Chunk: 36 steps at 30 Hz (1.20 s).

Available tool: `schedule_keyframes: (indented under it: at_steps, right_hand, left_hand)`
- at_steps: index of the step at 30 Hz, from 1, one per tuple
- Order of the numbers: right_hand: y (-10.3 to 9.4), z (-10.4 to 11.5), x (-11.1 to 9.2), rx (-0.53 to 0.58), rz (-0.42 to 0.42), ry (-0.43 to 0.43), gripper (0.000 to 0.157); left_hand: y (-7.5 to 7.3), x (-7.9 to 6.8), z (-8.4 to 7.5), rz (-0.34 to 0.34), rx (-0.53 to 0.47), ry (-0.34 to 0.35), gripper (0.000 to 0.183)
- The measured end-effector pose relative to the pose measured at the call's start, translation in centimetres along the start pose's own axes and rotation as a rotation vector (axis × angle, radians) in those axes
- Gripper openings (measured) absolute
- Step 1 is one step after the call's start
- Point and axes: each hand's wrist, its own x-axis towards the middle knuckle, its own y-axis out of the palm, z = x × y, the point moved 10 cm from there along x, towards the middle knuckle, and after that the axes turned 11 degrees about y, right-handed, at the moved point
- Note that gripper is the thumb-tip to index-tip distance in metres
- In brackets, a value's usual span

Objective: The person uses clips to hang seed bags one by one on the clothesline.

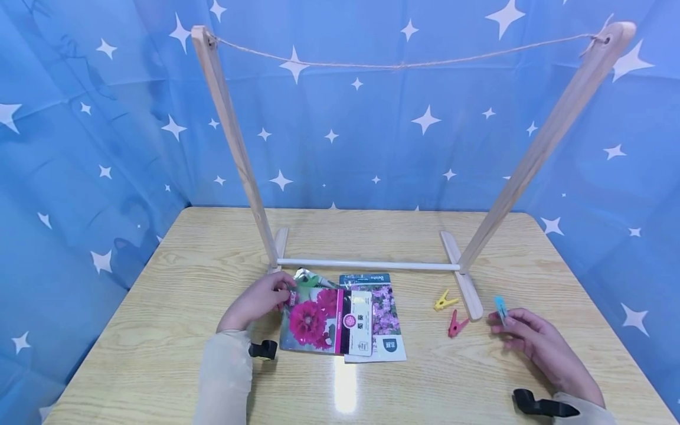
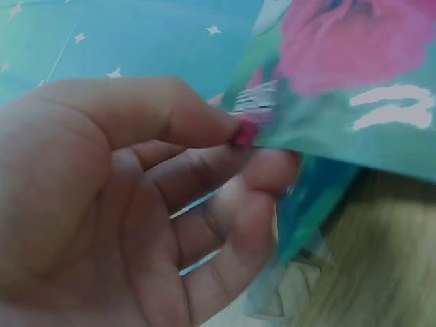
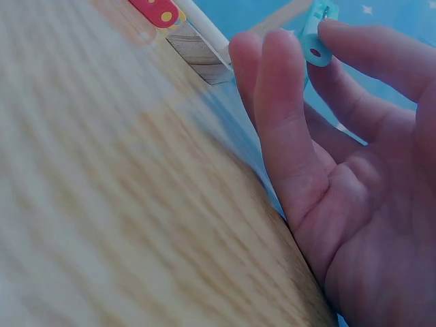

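My left hand point(image 1: 264, 298) pinches the left corner of a seed packet with pink flowers point(image 1: 310, 324). In the left wrist view, thumb and fingers close on that packet's corner point(image 2: 327, 129). Under it lie a packet with purple flowers point(image 1: 390, 313) and a green-and-silver packet point(image 1: 313, 278), both partly covered. At the right, my right hand point(image 1: 542, 342) pinches a light blue clothespin point(image 1: 501, 310) between thumb and finger, just above the table. The right wrist view shows the clothespin point(image 3: 316, 41) at the fingertips. A yellow clothespin point(image 1: 445, 300) and a red clothespin point(image 1: 457, 324) lie left of that hand.
A wooden stand spans the table, with a left post point(image 1: 234, 141), a right post point(image 1: 542, 153) and a white bar point(image 1: 366, 264) low between them. A thin string point(image 1: 398, 65) sags between the post tops. Behind hangs a blue star-patterned curtain point(image 1: 361, 130).
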Motion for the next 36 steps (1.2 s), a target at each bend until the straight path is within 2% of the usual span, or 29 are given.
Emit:
schedule_keyframes:
  at_steps: [4, 8, 12, 18, 24, 30, 36]
  right_hand:
    - [-0.2, -0.1, 0.0, -0.033, -0.036, 0.010, 0.021]
    - [-0.1, 0.0, 0.0, -0.056, -0.042, 0.001, 0.020]
    - [-0.1, 0.1, 0.1, -0.054, -0.041, -0.002, 0.020]
    - [-0.2, 0.0, 0.1, -0.044, -0.053, 0.003, 0.018]
    - [-0.1, -0.1, 0.0, -0.025, -0.041, -0.004, 0.020]
    - [0.2, 0.1, -0.1, 0.000, 0.002, -0.029, 0.026]
    - [0.0, 0.3, -0.2, 0.025, -0.008, -0.030, 0.026]
  left_hand:
    - [-0.9, -0.1, -0.2, -0.057, -0.049, 0.001, 0.018]
    - [-1.3, -0.1, -0.4, -0.071, -0.110, 0.023, 0.019]
    - [-1.4, 0.0, -0.4, -0.071, -0.187, 0.029, 0.020]
    - [-1.3, -0.1, -0.7, -0.049, -0.253, 0.044, 0.020]
    - [-1.3, -0.2, -1.2, -0.045, -0.252, 0.098, 0.014]
    - [-1.4, -0.3, -1.4, -0.066, -0.277, 0.092, 0.017]
    - [-2.2, -0.9, -3.3, -0.086, -0.314, 0.108, 0.018]
